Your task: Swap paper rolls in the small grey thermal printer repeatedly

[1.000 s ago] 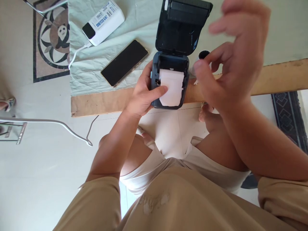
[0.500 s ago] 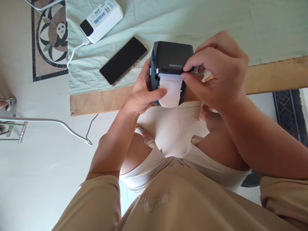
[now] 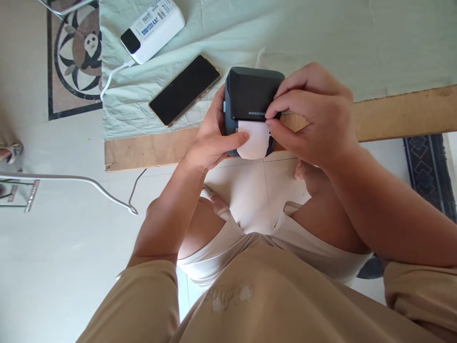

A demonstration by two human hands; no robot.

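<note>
A dark label printer (image 3: 255,90) marked NIIMBOT is held over the table's front edge. My left hand (image 3: 216,138) is closed around its left side, with the thumb pressing a strip of white label paper (image 3: 253,140) that hangs out under the lid. My right hand (image 3: 317,109) is at the lid's front right corner, thumb and forefinger pinching its edge. The lid lies down over the inside of the printer. My palms hide the printer's underside and part of its right side.
On the green cloth (image 3: 321,38) lie a black-screened phone (image 3: 184,90) and a white power bank (image 3: 153,31) with a white cable (image 3: 114,76). The table's wooden edge (image 3: 153,150) runs in front. A white curved metal bar (image 3: 71,178) juts in from the left.
The printer's lid has swung down toward me, covering the gap above the paper strip. My right hand has moved slightly left and down with the lid's edge. My left hand stays in place.
</note>
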